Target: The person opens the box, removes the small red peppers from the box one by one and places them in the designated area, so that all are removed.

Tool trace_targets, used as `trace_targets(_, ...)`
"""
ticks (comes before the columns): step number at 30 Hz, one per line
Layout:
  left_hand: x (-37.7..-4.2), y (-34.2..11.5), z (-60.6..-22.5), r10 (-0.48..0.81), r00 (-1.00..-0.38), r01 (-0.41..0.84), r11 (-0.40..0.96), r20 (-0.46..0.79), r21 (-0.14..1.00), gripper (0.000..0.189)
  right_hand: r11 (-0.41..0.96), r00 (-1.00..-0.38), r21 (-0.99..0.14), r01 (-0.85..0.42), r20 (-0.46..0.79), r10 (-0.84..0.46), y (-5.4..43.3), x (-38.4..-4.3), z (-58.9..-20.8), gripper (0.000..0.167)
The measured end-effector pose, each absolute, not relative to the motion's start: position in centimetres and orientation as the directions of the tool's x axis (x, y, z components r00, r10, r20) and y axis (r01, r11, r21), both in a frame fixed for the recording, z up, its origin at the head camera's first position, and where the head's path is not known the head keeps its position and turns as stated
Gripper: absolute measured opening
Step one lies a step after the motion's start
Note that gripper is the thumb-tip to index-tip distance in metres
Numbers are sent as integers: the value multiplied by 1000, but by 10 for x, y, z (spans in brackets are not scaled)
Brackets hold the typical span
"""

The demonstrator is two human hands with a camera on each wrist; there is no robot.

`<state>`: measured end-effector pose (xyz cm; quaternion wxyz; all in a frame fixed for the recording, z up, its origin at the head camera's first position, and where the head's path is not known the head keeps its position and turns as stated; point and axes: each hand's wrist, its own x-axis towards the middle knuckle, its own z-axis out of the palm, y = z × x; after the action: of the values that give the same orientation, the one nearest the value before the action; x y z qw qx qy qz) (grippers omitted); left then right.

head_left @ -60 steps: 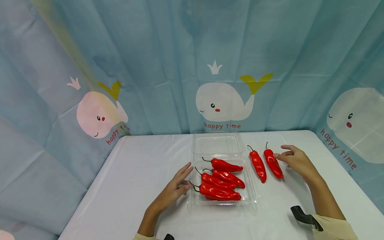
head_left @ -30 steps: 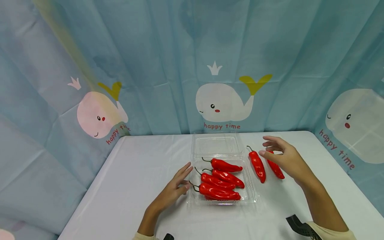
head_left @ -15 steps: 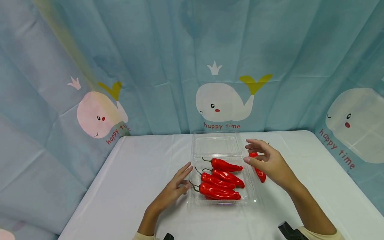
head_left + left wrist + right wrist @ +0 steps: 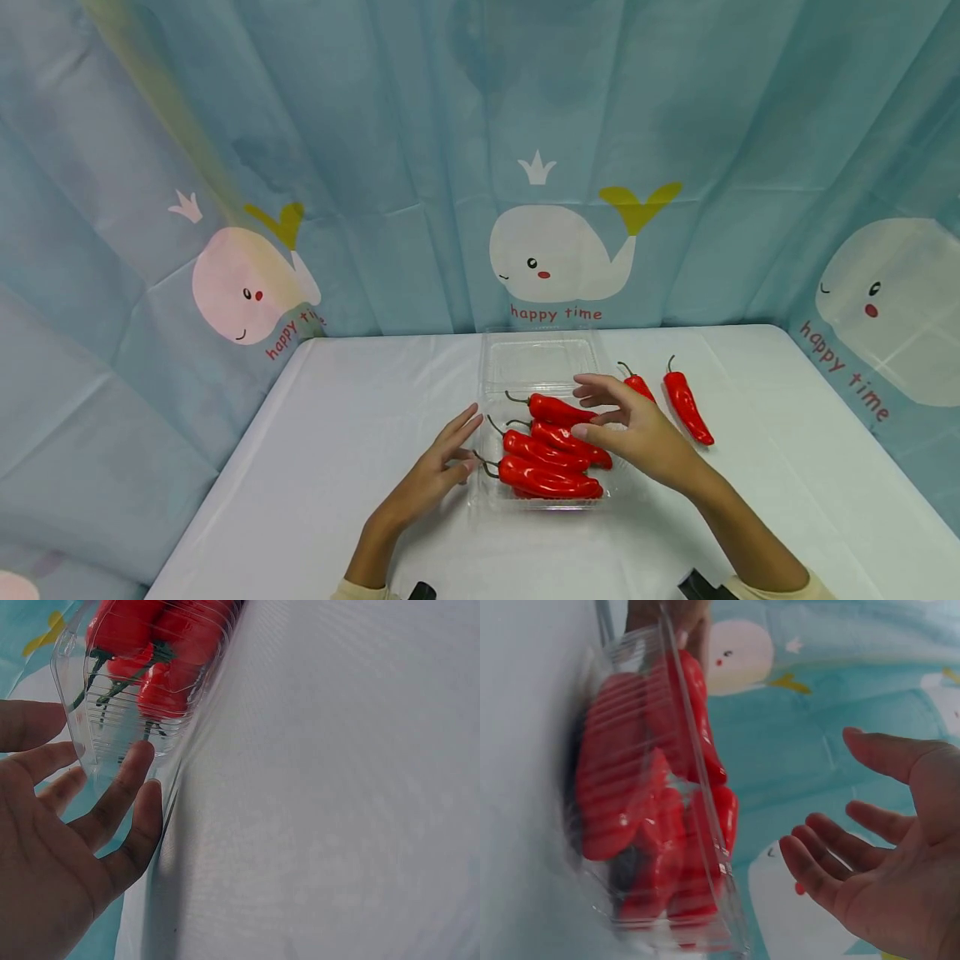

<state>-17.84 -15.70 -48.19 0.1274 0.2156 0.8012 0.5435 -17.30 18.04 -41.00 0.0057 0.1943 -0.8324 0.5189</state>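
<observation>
A clear plastic clamshell box (image 4: 543, 506) holds several glossy red chili peppers (image 4: 551, 479) with dark stems. My left hand (image 4: 431, 473) is at the box's left side, fingers spread and loosely bent; in the left wrist view its fingertips touch or nearly touch the ridged wall. My right hand (image 4: 641, 429) hovers over the box's right part, holding nothing, thumb apart from the fingers. The right wrist view shows that hand (image 4: 900, 855) beside the box, a gap between them. Right of the box lie a partly hidden chili pepper (image 4: 637, 386) and another chili pepper (image 4: 686, 407).
The box's transparent lid (image 4: 543, 360) lies folded back, away from the person. A white cloth-covered table (image 4: 330, 433) carries everything. A blue curtain (image 4: 420, 150) printed with whales hangs behind and along the sides. Dark wrist-mount pieces (image 4: 701, 586) show near the sleeves.
My right hand has moved left, from beside the outermost loose chili pepper, past the other, to above the box. That outermost pepper has shifted slightly right. My left hand has stayed put.
</observation>
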Motion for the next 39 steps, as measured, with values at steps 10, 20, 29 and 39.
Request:
trace_targets(10,-177,-157,-481,484,-875,204,310,30,929,67,403,-908,-877,-260,80,-412,166,-169,-422,72)
trace_targets(20,-179,-158,-483,487,-873,205,306,32,930,67,439,-872,-865,-243,-4,-490,154,-168,-433,67)
trace_targets(29,-179,-157,-483,492,-869,217,302,43,928,66,450,-850,-856,-252,-26,-526,149,-167,-440,62)
trace_targets(39,-179,-158,-483,493,-869,216,305,40,928,67,470,-837,-841,-269,-37,-546,146,-168,-444,57)
